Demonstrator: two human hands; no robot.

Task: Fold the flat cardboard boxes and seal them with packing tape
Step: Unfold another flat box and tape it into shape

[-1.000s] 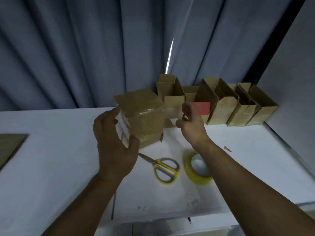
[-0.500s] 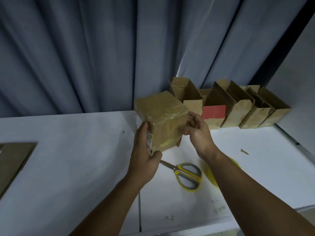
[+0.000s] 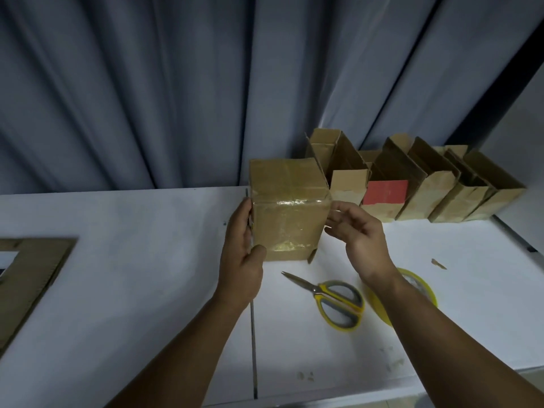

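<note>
A taped brown cardboard box [image 3: 288, 219] stands upright just above the white table [image 3: 132, 260], with clear tape glinting across its top and front. My left hand [image 3: 241, 260] grips its left side, thumb on the lower front corner. The curled fingers and thumb of my right hand [image 3: 359, 240] pinch the box's right front edge. A yellow tape roll [image 3: 424, 287] lies on the table, partly hidden behind my right forearm. Flat cardboard [image 3: 29, 269] lies at the far left.
Yellow-handled scissors [image 3: 335, 298] lie shut on the table below the box. Several folded open-topped boxes [image 3: 435, 189], one with a red label [image 3: 385, 192], line the back right against the grey curtain [image 3: 176, 98]. A wall closes the right side.
The box has turned from tilted to square and upright. My right hand has come from reaching toward the back boxes onto the box's right edge, and my left hand has shifted to the left side.
</note>
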